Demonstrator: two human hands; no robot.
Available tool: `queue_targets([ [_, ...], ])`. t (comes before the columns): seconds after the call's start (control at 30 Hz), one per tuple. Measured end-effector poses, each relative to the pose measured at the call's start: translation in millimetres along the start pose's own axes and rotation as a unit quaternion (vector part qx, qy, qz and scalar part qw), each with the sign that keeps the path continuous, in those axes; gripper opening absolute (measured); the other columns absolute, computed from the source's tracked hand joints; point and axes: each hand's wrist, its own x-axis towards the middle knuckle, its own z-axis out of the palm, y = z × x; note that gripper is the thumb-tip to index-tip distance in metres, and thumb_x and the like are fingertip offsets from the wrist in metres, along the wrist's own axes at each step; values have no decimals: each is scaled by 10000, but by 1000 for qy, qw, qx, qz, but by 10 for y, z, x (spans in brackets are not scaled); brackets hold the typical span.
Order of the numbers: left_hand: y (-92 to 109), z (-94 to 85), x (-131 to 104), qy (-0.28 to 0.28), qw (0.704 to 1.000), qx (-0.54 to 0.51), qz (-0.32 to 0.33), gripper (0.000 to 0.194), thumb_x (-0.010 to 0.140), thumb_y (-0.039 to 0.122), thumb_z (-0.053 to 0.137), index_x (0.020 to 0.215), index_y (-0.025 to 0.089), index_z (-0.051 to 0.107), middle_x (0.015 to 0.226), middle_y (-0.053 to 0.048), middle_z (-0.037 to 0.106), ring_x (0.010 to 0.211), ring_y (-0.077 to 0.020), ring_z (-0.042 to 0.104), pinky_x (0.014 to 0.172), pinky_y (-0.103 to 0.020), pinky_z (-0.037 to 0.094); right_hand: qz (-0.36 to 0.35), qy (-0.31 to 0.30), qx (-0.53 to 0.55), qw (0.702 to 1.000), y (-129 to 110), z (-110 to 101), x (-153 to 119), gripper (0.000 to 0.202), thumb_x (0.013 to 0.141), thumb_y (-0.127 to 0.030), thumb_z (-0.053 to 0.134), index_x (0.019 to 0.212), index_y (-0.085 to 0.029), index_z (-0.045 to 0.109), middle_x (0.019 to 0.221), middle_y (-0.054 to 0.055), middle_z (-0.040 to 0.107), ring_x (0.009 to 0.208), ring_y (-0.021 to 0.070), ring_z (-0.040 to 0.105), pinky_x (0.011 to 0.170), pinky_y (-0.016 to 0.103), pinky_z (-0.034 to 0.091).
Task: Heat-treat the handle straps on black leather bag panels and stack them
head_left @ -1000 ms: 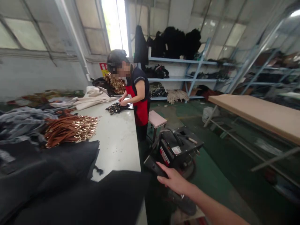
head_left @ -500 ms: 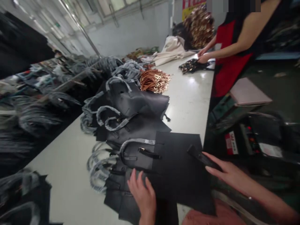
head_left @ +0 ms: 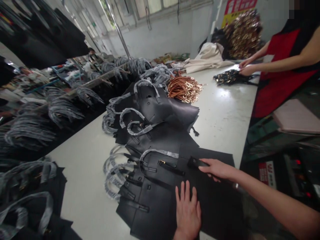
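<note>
My left hand lies flat, fingers stretched, on a black leather bag panel at the front of the table. Over the dark panel to its right, my right hand is closed around a black strap-like piece, whose squared end sticks out past the fingers. Its exact kind is unclear. Just beyond my left hand lies a black buckled strap with a small gold buckle. A plastic-wrapped handle curves along the same panel, and more wrapped handles stick out at the left edge of the pile.
More black panels are stacked farther up the white table. Behind them sits a bundle of brown straps with gold clasps. At the far right, a co-worker's hands hold black straps. Panels with handles fill the near left.
My left hand has moved right across the panels and flattened. My right hand has shifted inward over the panel with the black strap-like piece. The view has turned left.
</note>
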Motion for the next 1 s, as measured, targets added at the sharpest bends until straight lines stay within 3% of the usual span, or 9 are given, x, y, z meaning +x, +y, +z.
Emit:
queue_targets([
  [0.17, 11, -20, 5, 1, 1000, 3, -6, 503, 910, 371, 503, 1396, 260, 436, 1523, -75, 298, 1392, -321, 272, 1093, -599, 317, -15, -30, 19, 999, -164, -18, 134, 588, 852, -448, 574, 1370, -186, 482, 575, -57, 522, 352, 68, 475, 331, 178, 378],
  [0.37, 12, -9, 12, 4, 1000, -8, -20, 489, 913, 378, 493, 1384, 254, 455, 1512, -78, 320, 1393, -320, 269, 1105, -601, 295, -3, -54, 2, 999, -93, -76, 41, 640, 847, -454, 570, 1399, -154, 450, 588, -41, 548, 351, 87, 485, 334, 200, 380],
  [0.5, 15, -28, 26, 0, 1000, -13, -23, 473, 921, 383, 474, 1374, 247, 467, 1500, -80, 342, 1395, -315, 266, 1109, -602, 284, -32, 0, -65, 997, -154, 21, 72, 636, 830, -464, 576, 1382, -158, 494, 609, -12, 608, 390, 120, 528, 392, 232, 414],
  [0.67, 29, -63, 35, 0, 1000, -18, -26, 460, 928, 388, 459, 1364, 241, 478, 1501, -72, 343, 1400, -308, 254, 1115, -598, 274, -98, 70, -100, 988, -301, 133, 4, 666, 850, -502, 547, 1438, -214, 424, 840, 33, 710, 534, 145, 615, 577, 262, 480],
  [0.87, 28, -77, 19, 16, 999, -29, -28, 430, 924, 372, 465, 1328, 230, 513, 1443, -81, 430, 1367, -296, 324, 1120, -586, 269, -68, -34, -100, 992, -104, 140, -270, 666, 839, -495, 571, 1414, -177, 462, 612, -5, 645, 414, 121, 552, 402, 210, 410],
  [1.0, 24, -17, -17, 31, 999, -39, -19, 397, 939, 326, 441, 1312, 215, 522, 1361, -83, 517, 1299, -249, 425, 1130, -529, 281, -31, -72, -77, 994, -29, 279, -230, 656, 838, -453, 582, 1417, -171, 455, 615, -10, 615, 368, 98, 518, 338, 187, 370],
])
